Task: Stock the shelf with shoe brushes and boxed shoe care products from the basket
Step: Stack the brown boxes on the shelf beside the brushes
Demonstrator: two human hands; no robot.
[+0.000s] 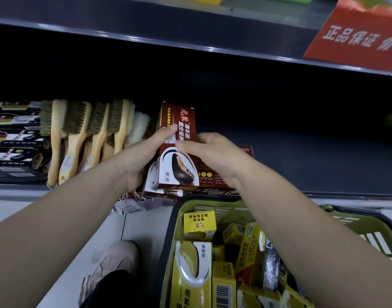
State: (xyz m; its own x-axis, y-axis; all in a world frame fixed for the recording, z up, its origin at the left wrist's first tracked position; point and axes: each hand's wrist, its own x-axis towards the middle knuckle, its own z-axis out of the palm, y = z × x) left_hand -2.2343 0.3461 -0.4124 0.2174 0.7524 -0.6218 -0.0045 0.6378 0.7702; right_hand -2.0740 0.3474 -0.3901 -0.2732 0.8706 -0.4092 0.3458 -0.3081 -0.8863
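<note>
At the front edge of the shelf, both hands are on 1 item. The left hand wraps the brown shoe-care box from its left side, thumb pressed across the printed front. The right hand pinches the opposite edge, fingers curled. The box is tilted and appears to rest on a short stack of matching brown boxes, right beside the row of wooden shoe brushes leaning on their handles. Down below, the green basket holds plenty of yellow boxes, so I'd call the job well short of finished.

Risks from here: the stack underneath looks uneven and sits close to the shelf lip, so a push while squaring the top box could slide it off toward the floor. And a left wrist swinging wide could knock the nearest brushes over, domino-style.
</note>
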